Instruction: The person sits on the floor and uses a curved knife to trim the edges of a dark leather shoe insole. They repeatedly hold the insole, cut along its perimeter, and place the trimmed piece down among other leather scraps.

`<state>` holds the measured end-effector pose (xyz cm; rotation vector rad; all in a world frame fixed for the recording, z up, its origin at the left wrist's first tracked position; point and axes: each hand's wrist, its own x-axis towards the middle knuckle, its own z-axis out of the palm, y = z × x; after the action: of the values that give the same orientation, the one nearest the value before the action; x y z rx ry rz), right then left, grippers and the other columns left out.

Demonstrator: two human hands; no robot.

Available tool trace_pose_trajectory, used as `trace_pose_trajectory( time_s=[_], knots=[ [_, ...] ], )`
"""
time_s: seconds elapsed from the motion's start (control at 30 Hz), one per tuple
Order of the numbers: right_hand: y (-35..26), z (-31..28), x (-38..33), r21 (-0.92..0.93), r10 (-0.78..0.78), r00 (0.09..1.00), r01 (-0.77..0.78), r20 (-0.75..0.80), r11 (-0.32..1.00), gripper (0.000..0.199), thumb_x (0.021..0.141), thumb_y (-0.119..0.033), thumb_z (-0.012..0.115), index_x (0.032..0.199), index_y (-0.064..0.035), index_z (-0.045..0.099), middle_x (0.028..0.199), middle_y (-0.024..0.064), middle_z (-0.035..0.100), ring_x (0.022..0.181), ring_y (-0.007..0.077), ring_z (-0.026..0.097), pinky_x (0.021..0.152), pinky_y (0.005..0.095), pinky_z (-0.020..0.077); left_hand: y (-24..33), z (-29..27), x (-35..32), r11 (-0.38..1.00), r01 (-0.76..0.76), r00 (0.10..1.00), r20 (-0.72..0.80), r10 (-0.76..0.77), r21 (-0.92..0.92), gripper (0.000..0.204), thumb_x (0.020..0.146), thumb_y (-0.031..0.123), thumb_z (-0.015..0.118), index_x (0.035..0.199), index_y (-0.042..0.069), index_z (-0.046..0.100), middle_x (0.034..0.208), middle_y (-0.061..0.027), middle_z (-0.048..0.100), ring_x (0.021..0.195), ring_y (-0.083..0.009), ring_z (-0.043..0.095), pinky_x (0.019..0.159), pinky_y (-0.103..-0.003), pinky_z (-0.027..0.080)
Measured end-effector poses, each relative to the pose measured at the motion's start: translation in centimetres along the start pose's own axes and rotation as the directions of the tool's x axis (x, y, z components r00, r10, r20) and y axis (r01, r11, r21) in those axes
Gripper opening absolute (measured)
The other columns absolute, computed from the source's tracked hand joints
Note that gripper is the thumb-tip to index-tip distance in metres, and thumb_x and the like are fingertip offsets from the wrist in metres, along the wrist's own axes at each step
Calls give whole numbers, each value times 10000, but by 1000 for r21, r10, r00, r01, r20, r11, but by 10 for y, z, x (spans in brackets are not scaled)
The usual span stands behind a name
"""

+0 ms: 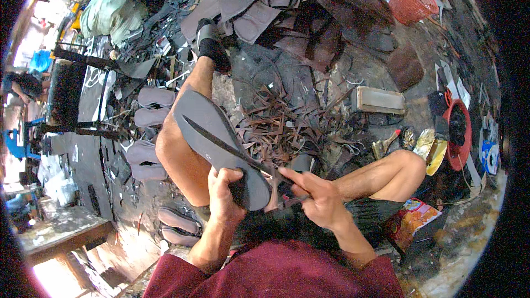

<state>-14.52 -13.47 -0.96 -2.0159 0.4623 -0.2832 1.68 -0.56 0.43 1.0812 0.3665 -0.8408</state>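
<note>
My left hand (224, 194) is closed around the near end of a grey shoe sole (207, 138), thumb on top. The sole tilts up over my left knee, and a long dark gap runs down its length; I cannot tell whether two soles lie together there. Just right of its near end is my right hand (319, 197), fingers curled and index finger stretched toward the sole's edge. A thin, dark, knife-like tool (295, 201) shows in that hand, its exact kind partly hidden by the fingers.
Dark trimmed strips (281, 124) heap between my legs. Brown sheets (298, 11) pile up beyond. Pairs of grey soles (148, 161) lie on the left. To the right are a whetstone-like block (380, 100), a brush (391, 139) and a red basin (458, 132). A red basket (413, 0) stands far right.
</note>
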Motion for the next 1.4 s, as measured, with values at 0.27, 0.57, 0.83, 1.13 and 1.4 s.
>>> trace_pose_trajectory(
  time_s=[0.27, 0.57, 0.83, 1.13, 1.4],
  knots=[
    [-9, 60, 88, -98, -78, 975, 58, -208, 993, 444, 951, -217, 551, 1390, -282, 533, 760, 89, 553, 664, 321, 621, 564, 421, 499, 16, 10, -11, 998, -52, 997, 55, 50, 38, 432, 684, 31, 531, 1107, -50, 551, 956, -132, 651, 786, -240, 663, 730, -348, 578],
    [-35, 35, 145, -9, -186, 982, 186, -28, 982, 374, 976, -97, 537, 1349, -97, 559, 1079, 186, 671, 910, 364, 666, 746, 412, 531, 21, -50, -9, 784, -90, 973, 223, -63, 615, 525, 632, 80, 715, 1136, -16, 601, 991, -83, 669, 876, -212, 642, 794, -342, 519],
    [-27, 35, 12, -8, -138, 990, 138, 9, 990, 537, 771, -63, 703, 1296, -147, 629, 827, 85, 591, 688, 288, 588, 617, 378, 488, 62, -55, -15, 982, -123, 958, 274, 80, 146, 477, 844, 348, 743, 1132, -14, 627, 1017, -91, 677, 891, -186, 657, 802, -327, 531],
    [-6, -49, -30, -207, -149, 974, 184, 171, 961, 389, 762, -108, 736, 1146, -145, 685, 827, 96, 641, 700, 300, 640, 610, 394, 529, 52, -41, -26, 892, -71, 886, 439, -150, 447, 349, 819, 199, 795, 1064, -26, 690, 984, -81, 714, 857, -139, 639, 795, -306, 512],
    [-52, -92, 28, -213, -46, 929, 133, 368, 968, 518, 876, -179, 647, 1376, -99, 537, 850, 132, 675, 697, 324, 665, 595, 403, 530, 53, 9, -39, 726, -142, 827, 484, -286, 673, 278, 830, 157, 801, 1051, 5, 730, 931, -76, 728, 861, -112, 637, 773, -275, 512]
  ],
)
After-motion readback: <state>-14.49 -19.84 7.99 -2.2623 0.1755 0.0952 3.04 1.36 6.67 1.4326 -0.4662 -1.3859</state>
